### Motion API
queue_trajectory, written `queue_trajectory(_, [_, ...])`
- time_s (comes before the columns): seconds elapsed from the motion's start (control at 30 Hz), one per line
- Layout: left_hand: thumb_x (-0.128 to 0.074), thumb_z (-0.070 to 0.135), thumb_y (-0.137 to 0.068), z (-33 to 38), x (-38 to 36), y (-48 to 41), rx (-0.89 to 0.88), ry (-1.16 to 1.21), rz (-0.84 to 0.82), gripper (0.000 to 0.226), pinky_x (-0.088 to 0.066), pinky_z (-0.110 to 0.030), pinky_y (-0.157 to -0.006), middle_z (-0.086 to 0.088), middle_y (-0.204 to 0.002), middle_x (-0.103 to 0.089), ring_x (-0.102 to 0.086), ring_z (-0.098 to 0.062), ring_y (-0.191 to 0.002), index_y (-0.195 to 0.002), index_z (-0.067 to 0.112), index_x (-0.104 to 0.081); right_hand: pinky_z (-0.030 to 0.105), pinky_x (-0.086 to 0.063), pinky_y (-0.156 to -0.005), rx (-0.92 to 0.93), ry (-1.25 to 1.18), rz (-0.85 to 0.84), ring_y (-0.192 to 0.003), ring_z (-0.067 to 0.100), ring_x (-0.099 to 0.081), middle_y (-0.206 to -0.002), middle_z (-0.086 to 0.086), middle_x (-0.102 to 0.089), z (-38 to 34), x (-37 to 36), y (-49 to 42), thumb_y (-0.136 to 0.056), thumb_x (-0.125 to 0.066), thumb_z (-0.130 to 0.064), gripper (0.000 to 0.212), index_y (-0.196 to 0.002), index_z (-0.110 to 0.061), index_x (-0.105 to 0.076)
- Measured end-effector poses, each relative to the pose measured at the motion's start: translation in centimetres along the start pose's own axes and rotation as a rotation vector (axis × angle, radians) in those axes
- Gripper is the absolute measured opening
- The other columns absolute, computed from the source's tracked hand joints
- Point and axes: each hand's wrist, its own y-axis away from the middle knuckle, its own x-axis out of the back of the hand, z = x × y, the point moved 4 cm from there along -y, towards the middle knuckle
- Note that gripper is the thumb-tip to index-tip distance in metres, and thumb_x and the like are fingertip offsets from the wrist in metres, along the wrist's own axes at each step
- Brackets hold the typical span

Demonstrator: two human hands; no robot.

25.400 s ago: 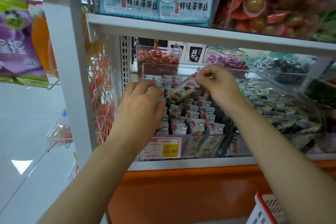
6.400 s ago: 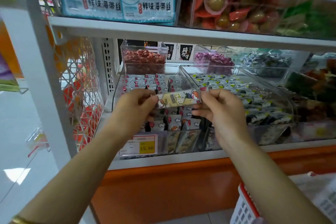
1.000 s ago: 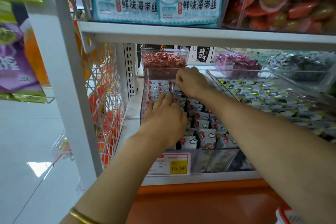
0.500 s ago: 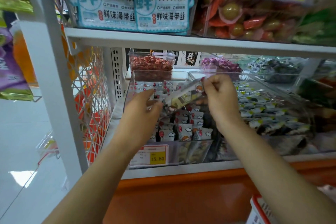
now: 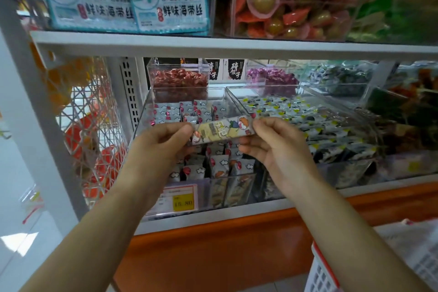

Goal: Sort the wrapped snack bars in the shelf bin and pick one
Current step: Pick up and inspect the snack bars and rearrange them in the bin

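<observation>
A wrapped snack bar (image 5: pixel 222 130), pale yellow with cartoon print, hangs level above the clear shelf bin (image 5: pixel 145 111). My left hand (image 5: pixel 158 147) pinches its left end and my right hand (image 5: pixel 277 147) pinches its right end. Below it, several more wrapped bars (image 5: pixel 220 166) stand upright in rows inside the bin; my hands hide the middle rows.
A yellow price tag (image 5: pixel 183 202) reading 15.80 sits on the bin's front. A neighbouring clear bin (image 5: pixel 350 149) of wrapped snacks lies to the right, small tubs of red candy (image 5: pixel 180 80) behind. A white shelf board (image 5: pixel 213 48) is overhead. A white-and-red basket (image 5: pixel 324 270) stands lower right.
Since a second ago my hands came out of the bin with one bar. The bar, tilted half a second ago, now lies level between both hands and closer to me.
</observation>
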Motion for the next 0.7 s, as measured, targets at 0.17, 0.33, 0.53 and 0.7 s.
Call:
queue_trajectory(0.17, [-0.058, 0.022, -0.088, -0.4, 0.0, -0.3, 0.05, 0.176, 0.013, 0.022, -0.052, -0.017, -0.068, -0.003, -0.084, -0.072, -0.066, -0.011, -0.075, -0.078, 0.005, -0.067, 0.024, -0.054, -0.053, -0.018, -0.037, -0.027, -0.06, 0.018, -0.067, -0.07, 0.006, -0.07, 0.2, -0.1, -0.2, -0.091, -0.054, -0.006, 0.011, -0.083, -0.001, -0.06])
queue_trajectory(0.33, [-0.053, 0.013, -0.089, 0.2, -0.5, 0.0, 0.067, 0.393, 0.006, 0.036, -0.052, -0.012, -0.062, 0.004, -0.066, -0.069, -0.063, -0.001, -0.06, -0.056, 0.01, -0.067, 0.024, -0.054, -0.051, -0.054, -0.123, -0.013, -0.056, 0.017, -0.066, -0.062, 0.006, -0.065, 0.2, 0.1, -0.2, -0.089, -0.054, -0.007, 0.014, -0.076, -0.005, -0.061])
queue_trajectory(0.53, [-0.055, 0.015, -0.091, 0.9, 0.0, 0.6, -0.132, -0.017, 0.158, 0.023, -0.047, -0.008, -0.053, 0.001, -0.074, -0.065, -0.062, 0.002, -0.058, -0.069, 0.011, -0.062, 0.027, -0.053, -0.049, -0.021, -0.022, -0.051, -0.065, 0.019, -0.068, -0.094, 0.014, -0.064, 0.3, -0.1, 0.0, -0.095, -0.049, -0.01, 0.018, -0.098, -0.013, -0.066])
queue_trajectory(0.7, [-0.055, 0.013, -0.09, 1.1, 0.0, 0.4, -0.143, 0.012, 0.063, 0.023, -0.054, -0.019, -0.073, 0.001, -0.09, -0.07, -0.066, -0.01, -0.081, -0.072, 0.018, -0.066, 0.026, -0.055, -0.059, 0.093, 0.148, -0.061, -0.072, 0.011, -0.065, -0.096, 0.006, -0.061, 0.0, -0.2, 0.0, -0.09, -0.057, -0.008, 0.013, -0.095, -0.014, -0.067])
